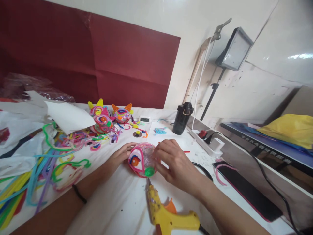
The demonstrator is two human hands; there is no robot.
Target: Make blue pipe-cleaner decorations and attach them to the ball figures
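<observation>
A round craft ball (140, 163) rests on the white table in front of me. It has pink pipe-cleaner outlines, a white eye shape with an orange centre, and a green bottle cap (149, 171) low on its front. My left hand (123, 153) is curled round the ball's left side. Bent fingers of my right hand (172, 160) press at its right edge; a bit of pink shows between them, too small to tell apart from the ball. Just below the ball, the nozzle of a yellow hot glue gun (166, 213) points up at it.
Loose pipe cleaners (70, 169) and white sheets (69, 116) cover the left side. Behind are decorated balls (122, 115), a small digital clock (144, 120) and a black bottle (182, 119). To the right lie a power strip (205, 143) and a phone (246, 189).
</observation>
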